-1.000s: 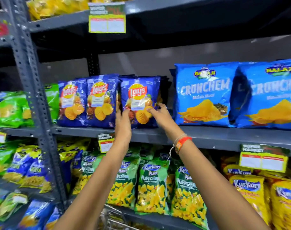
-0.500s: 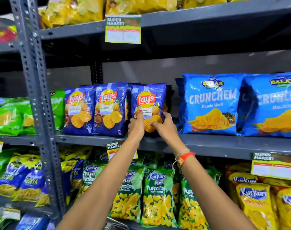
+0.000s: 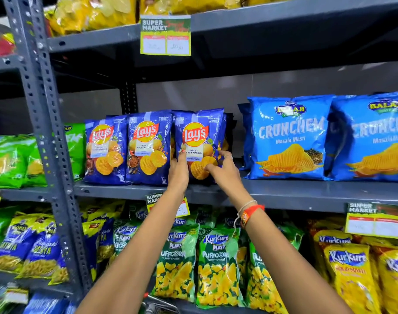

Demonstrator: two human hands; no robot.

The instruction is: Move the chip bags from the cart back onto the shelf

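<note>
Both grips are pinching one bag: the left hand (image 3: 178,172) and right hand (image 3: 223,171) are closing on the rightmost Lay's Magic Masala bag (image 3: 199,137). It is standing upright on the grey middle shelf (image 3: 307,191), touching the neighbouring Lay's bag (image 3: 148,148).

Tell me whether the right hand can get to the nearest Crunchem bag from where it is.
Probably yes. The right hand rests on the front Lay's bag, and the nearest Crunchem bag stands just to its right on the same shelf, with only a bare gap between them.

price tags (image 3: 165,35) hang from grey rails; an orange wristband (image 3: 250,214)
</note>
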